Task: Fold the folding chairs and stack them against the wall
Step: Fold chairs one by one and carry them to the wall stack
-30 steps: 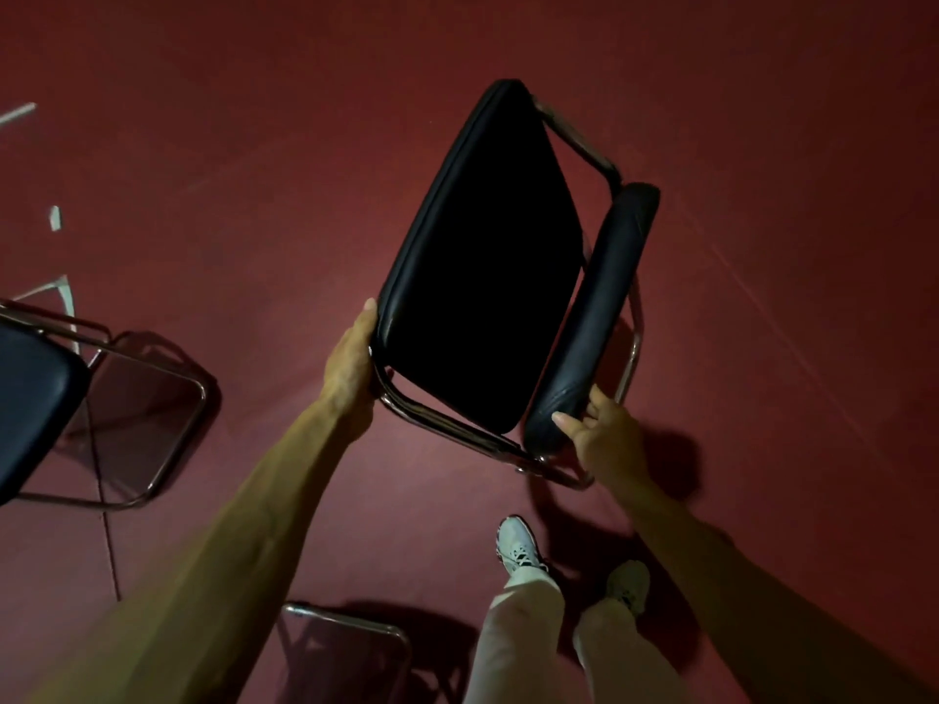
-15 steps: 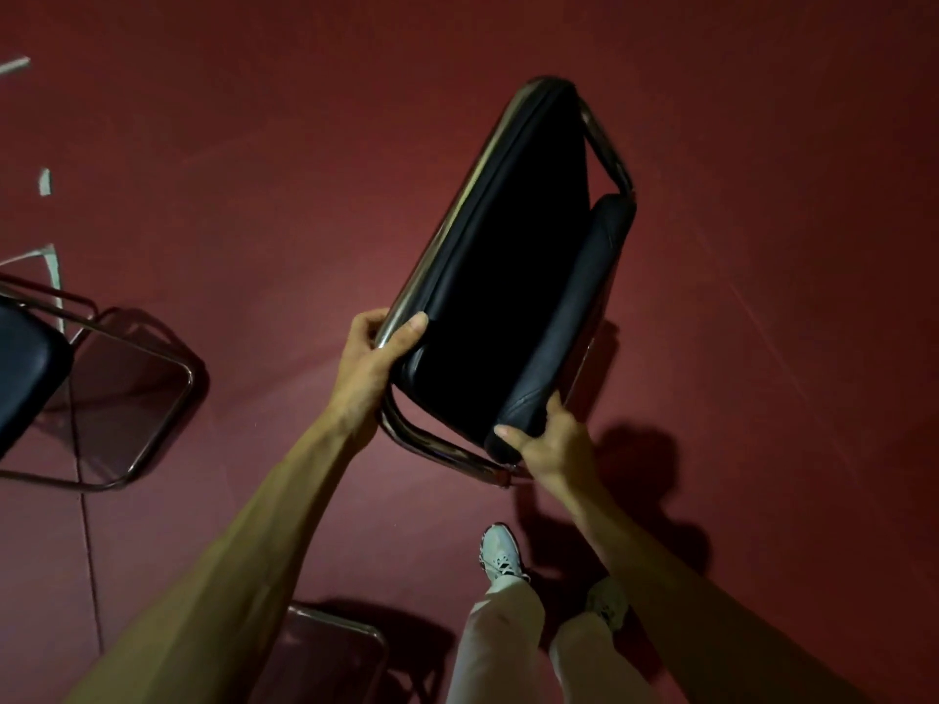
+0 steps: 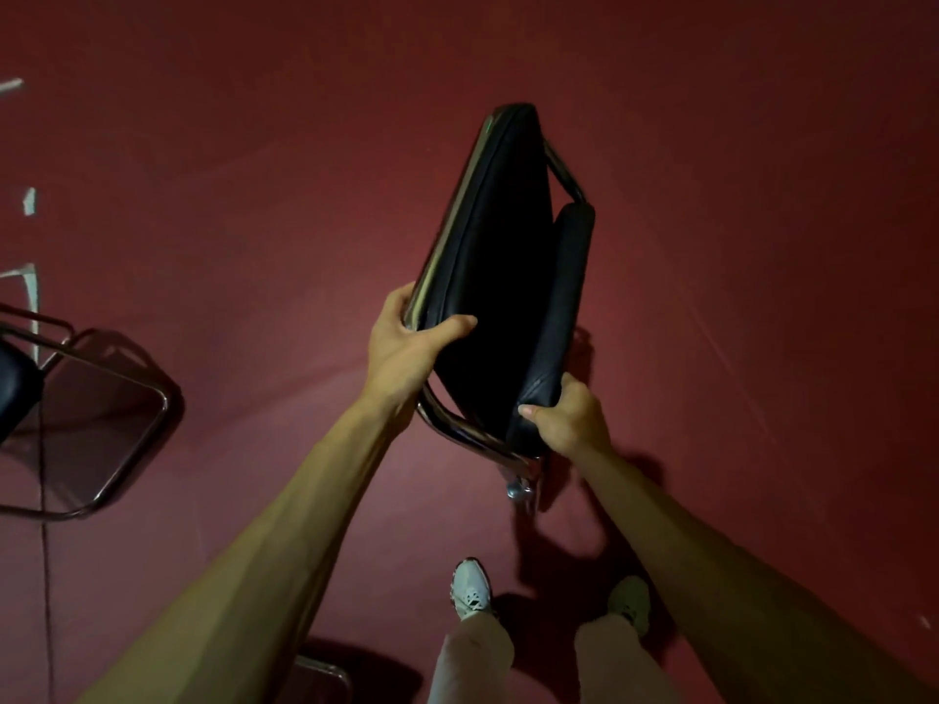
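In the middle of a dim room with a dark red floor (image 3: 762,195), seen from above, a person holds one black padded folding chair (image 3: 498,276) off the ground between two bare hands. The left hand (image 3: 401,348) grips the near edge of the seat (image 3: 488,236), thumb laid across the cushion and fingers wrapped behind the chrome rim. The right hand (image 3: 574,419) clasps the lower end of the backrest (image 3: 564,317), fingers curled around the padding.

Three chairs show in all, though only this one is seen whole. Compared with half a second ago, the seat and backrest have closed together and now lie almost flat against each other.

A second chair (image 3: 117,398), open and standing, sits at the left edge, well apart from the held one. A chrome frame corner (image 3: 325,670), probably of a third chair, pokes out under the left forearm. Two pale shoes (image 3: 471,589) stand below the chair, and a few white tape marks (image 3: 30,200) dot the floor at far left.
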### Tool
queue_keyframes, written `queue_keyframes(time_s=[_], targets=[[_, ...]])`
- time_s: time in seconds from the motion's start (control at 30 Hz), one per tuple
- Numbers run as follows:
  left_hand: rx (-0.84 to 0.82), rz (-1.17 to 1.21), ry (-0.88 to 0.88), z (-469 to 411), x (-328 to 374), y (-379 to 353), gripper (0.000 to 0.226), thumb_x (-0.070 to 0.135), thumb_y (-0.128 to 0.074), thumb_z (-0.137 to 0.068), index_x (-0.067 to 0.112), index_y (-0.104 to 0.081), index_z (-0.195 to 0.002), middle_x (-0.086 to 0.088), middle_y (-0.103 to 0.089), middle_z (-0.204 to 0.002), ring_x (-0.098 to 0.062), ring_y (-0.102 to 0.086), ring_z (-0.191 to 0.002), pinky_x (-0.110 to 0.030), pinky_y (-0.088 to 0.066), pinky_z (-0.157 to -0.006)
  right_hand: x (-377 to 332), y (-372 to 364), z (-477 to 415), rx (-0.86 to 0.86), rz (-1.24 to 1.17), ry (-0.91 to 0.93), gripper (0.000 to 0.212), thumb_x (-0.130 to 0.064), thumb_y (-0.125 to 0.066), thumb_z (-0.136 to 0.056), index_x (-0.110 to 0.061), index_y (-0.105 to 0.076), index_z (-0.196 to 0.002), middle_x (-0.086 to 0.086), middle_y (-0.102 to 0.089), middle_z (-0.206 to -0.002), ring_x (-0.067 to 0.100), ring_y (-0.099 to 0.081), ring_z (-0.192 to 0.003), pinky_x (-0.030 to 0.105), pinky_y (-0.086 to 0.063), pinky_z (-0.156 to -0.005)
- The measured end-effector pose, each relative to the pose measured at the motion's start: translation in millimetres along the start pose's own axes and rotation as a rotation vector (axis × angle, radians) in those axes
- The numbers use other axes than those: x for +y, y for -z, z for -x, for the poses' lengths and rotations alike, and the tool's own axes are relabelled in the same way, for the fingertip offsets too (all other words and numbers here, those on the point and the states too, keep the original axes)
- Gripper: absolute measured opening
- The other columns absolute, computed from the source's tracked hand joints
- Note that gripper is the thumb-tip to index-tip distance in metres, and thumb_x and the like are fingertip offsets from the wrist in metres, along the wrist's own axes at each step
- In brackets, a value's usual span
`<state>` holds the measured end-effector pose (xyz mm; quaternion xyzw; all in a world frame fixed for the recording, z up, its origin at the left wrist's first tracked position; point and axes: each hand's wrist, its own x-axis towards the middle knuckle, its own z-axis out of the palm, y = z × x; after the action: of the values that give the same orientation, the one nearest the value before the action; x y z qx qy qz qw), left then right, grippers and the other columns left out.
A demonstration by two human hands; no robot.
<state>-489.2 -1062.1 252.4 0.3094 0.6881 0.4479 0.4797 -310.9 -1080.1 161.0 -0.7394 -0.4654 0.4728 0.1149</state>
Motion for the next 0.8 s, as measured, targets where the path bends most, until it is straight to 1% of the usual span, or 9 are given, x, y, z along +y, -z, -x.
queue_keyframes(time_s=[0.07,0.13,0.23,0.33,0.4,0.53,0.6,0.67,0.8], targets=[[0.05,0.013,-0.003,0,6,-20,0.05,0.01,-0.08,-0.075,0.015,-0.058,-0.12,0.008,-0.068,-0.095,0.001,-0.067,-0.077,-0.012,-0.05,-0.067,2,18,-15,-0.024,-0.004,0.009,0.039,-0.022,-0.077,-0.074,-0.016,-0.061,-0.11,0.004,-0.069,-0.108,0.026,-0.064,-0.102,0.035,-0.052,-0.09],[0.099,0.015,-0.001,3,12,-38,0.048,0.013,-0.079,-0.076,0.016,-0.058,-0.119,0.006,-0.069,-0.096,-0.001,-0.067,-0.079,-0.011,-0.049,-0.066,7,34,-29,-0.077,-0.008,0.006,0.043,-0.024,-0.079,-0.071,-0.019,-0.063,-0.111,0.002,-0.069,-0.108,0.024,-0.065,-0.101,0.037,-0.052,-0.092],[0.191,0.025,0.005,11,18,-63,0.043,0.015,-0.078,-0.077,0.016,-0.06,-0.117,0.004,-0.07,-0.097,-0.006,-0.068,-0.083,-0.011,-0.049,-0.066,16,57,-54,-0.142,0.016,0.026,0.05,-0.028,-0.081,-0.064,-0.017,-0.065,-0.11,0.002,-0.071,-0.106,0.024,-0.067,-0.1,0.04,-0.054,-0.091],[0.296,0.042,0.032,20,29,-97,0.042,0.017,-0.078,-0.076,0.017,-0.061,-0.116,0.003,-0.07,-0.096,-0.011,-0.068,-0.087,-0.015,-0.051,-0.07,20,88,-77,-0.223,0.046,0.048,0.065,-0.031,-0.081,-0.061,-0.014,-0.062,-0.121,0.004,-0.069,-0.114,0.024,-0.066,-0.105,0.039,-0.053,-0.094],[0.37,0.065,0.056,25,34,-120,0.044,0.017,-0.078,-0.075,0.015,-0.062,-0.116,0.002,-0.07,-0.096,-0.014,-0.068,-0.089,-0.02,-0.052,-0.074,20,108,-91,-0.27,0.084,0.075,0.07,-0.031,-0.081,-0.063,-0.015,-0.059,-0.127,0.004,-0.067,-0.119,0.023,-0.064,-0.108,0.038,-0.051,-0.096],[0.48,0.107,0.061,30,45,-166,0.045,0.019,-0.079,-0.075,0.014,-0.061,-0.117,0.001,-0.069,-0.097,-0.015,-0.067,-0.09,-0.023,-0.053,-0.077,17,152,-118,-0.339,0.168,0.116,0.067,-0.031,-0.08,-0.065,-0.015,-0.059,-0.127,0.005,-0.067,-0.12,0.024,-0.063,-0.109,0.037,-0.05,-0.097],[0.54,0.122,0.066,34,44,-184,0.045,0.019,-0.078,-0.076,0.011,-0.061,-0.117,0.0,-0.068,-0.097,-0.015,-0.067,-0.087,-0.021,-0.054,-0.074,18,166,-133,-0.385,0.209,0.135,0.065,-0.029,-0.081,-0.066,-0.015,-0.06,-0.126,0.005,-0.068,-0.118,0.023,-0.064,-0.107,0.035,-0.051,-0.095],[0.584,0.138,0.064,38,43,-192,0.046,0.017,-0.078,-0.077,0.008,-0.061,-0.119,-0.001,-0.069,-0.097,-0.011,-0.066,-0.083,-0.016,-0.053,-0.069,18,172,-137,-0.41,0.225,0.145,0.067,-0.028,-0.083,-0.065,-0.014,-0.06,-0.127,0.006,-0.067,-0.119,0.023,-0.065,-0.107,0.034,-0.051,-0.095],[0.681,0.175,0.084,45,39,-194,0.044,0.017,-0.078,-0.078,0.011,-0.061,-0.118,0.004,-0.068,-0.094,-0.006,-0.066,-0.081,-0.01,-0.052,-0.065,14,175,-141,-0.479,0.267,0.173,0.066,-0.027,-0.083,-0.067,-0.016,-0.059,-0.128,0.003,-0.066,-0.121,0.022,-0.063,-0.11,0.032,-0.048,-0.098]])
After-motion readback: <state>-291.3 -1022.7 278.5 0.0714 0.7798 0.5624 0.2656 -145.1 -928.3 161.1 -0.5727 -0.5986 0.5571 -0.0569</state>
